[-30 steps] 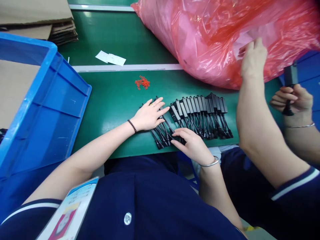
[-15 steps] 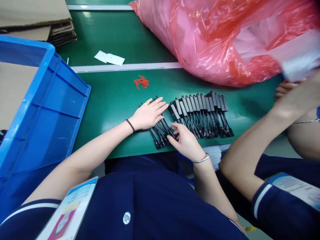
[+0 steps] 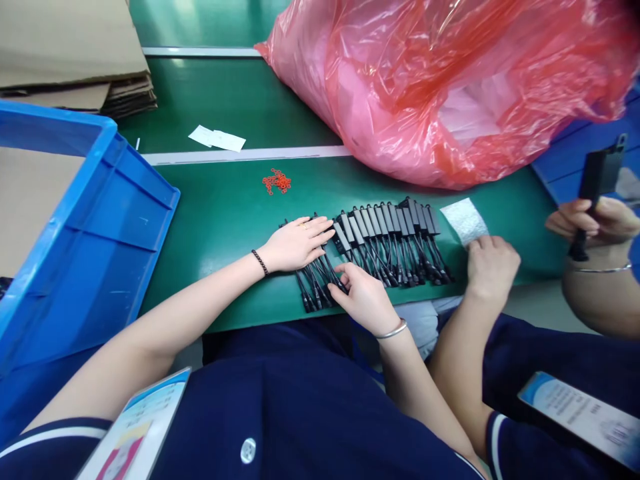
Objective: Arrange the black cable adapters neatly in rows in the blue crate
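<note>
Centrally, black adapters (image 3: 373, 221) lie rowed on the bench (image 3: 215, 207), cables (image 3: 315, 283) nearward. My left hand (image 3: 296, 245) covers the left end, grip wide; right hand (image 3: 364, 293) curls at cables, whether pinching I cannot tell. Red rings (image 3: 277, 182) beyond.

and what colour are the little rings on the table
The little rings are orange-red, seen best in the head view.

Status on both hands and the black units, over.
Black units lined up, leftmost ones under spread left hand. Right hand at their cables. Co-worker's hand right of them, on white packet.
</note>
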A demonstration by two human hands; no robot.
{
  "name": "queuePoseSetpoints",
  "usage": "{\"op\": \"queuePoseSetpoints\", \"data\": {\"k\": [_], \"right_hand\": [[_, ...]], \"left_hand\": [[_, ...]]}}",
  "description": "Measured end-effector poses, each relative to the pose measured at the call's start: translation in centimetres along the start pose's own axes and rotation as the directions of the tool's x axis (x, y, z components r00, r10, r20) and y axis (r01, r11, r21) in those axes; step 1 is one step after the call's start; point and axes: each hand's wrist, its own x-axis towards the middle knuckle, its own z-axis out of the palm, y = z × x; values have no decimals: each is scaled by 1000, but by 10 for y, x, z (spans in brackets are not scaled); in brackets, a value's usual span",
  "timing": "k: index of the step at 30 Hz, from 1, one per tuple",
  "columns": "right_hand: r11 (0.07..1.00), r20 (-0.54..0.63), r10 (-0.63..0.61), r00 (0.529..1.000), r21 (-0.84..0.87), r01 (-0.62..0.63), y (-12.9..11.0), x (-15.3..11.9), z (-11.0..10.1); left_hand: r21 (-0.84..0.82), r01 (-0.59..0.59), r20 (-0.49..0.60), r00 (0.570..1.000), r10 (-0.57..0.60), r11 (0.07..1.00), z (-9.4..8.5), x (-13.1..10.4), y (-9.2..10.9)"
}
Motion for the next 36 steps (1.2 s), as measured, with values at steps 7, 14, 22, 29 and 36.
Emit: {"op": "queuePoseSetpoints", "data": {"k": [7, 14, 22, 29, 36], "right_hand": [[995, -67, 65, 996, -67, -69, 5, -8, -3], [998, -190, 55, 980, 44, -47, 25, -5, -13], [986, -572, 147, 807, 17, -167, 96, 2, -47], [985, -627, 147, 765, 20, -173, 123, 12, -43], [997, -604, 71, 793, 23, -72, 121, 13, -46]], "left_hand": [[43, -24, 3, 1000, 24, 999, -1, 23, 12], [39, -28, -25, 999, 29, 999, 4, 45, 17], [-107, 266, -118, 953, -278, 958, -23, 10, 9], [-66, 547, 58, 837, -544, 834, -23, -37, 16], [-234, 548, 108, 836, -538, 803, -22, -35, 13]]}}
